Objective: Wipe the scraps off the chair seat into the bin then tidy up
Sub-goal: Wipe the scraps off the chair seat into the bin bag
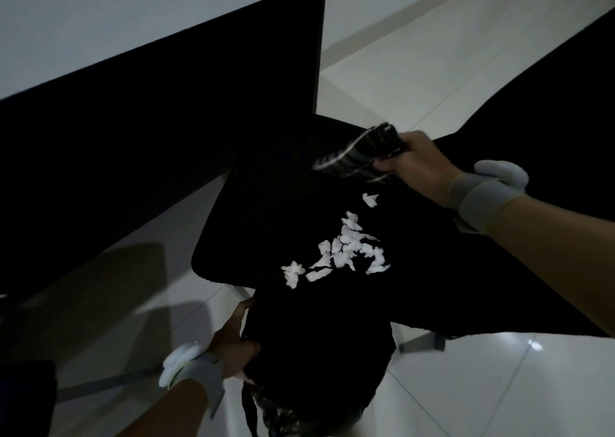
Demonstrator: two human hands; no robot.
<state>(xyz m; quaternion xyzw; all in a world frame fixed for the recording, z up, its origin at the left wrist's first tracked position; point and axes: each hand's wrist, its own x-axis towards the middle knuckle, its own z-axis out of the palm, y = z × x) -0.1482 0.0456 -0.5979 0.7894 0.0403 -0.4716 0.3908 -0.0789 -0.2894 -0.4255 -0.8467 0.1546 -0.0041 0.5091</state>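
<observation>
While the white scraps lie bunched near the front edge of the dark chair seat, the wiping step looks just about to start — none of the paper has gone over the edge yet. The right hand hovers at the far side of the seat, its fingers closed around a folded dark cloth with pale stripes. The left hand is below the seat's front edge, fingers curled on the rim of a black bin, which sits directly under that edge and close to the scraps. A bench stands just beyond the seat. Next, the cloth probably needs to come down behind the scraps and sweep toward the bin — low and steady, so light pieces do not scatter onto the floor.
</observation>
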